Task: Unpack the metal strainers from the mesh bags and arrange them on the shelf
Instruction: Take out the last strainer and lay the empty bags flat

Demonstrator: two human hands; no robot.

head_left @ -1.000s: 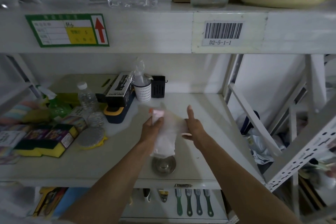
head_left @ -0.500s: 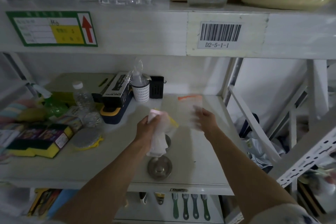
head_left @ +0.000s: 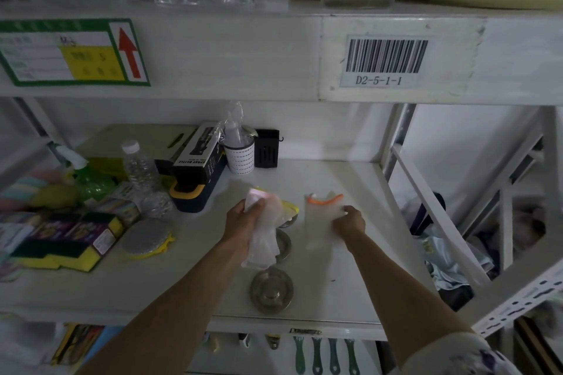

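From the head camera, both bare arms reach forward over a white shelf. The left hand has its fingers closed around a bunch of white mesh bags, which hang down from the fist; the top of the bunch is pink, and a yellow edge shows at its right side. The right hand rests on a flat mesh bag with an orange rim, which lies on the shelf just to the right of the bunch. Its fingers press or pinch the right edge of this bag, but the picture is too blurred to tell whether they are closed on it.

Three metal strainers are on the shelf, in a row going from the front edge towards the back. The nearest strainer stands free, near the front edge. The middle strainer is partly hidden behind the hanging bags. Only a small part of the far strainer is visible, under the yellow edge.

To the left are a round scrubber with a yellow back, packs of sponges, a plastic water bottle and a dark box marked as a spray bottle. On the edge of the upper shelf there is a barcode label with the text D2-5-1-1.
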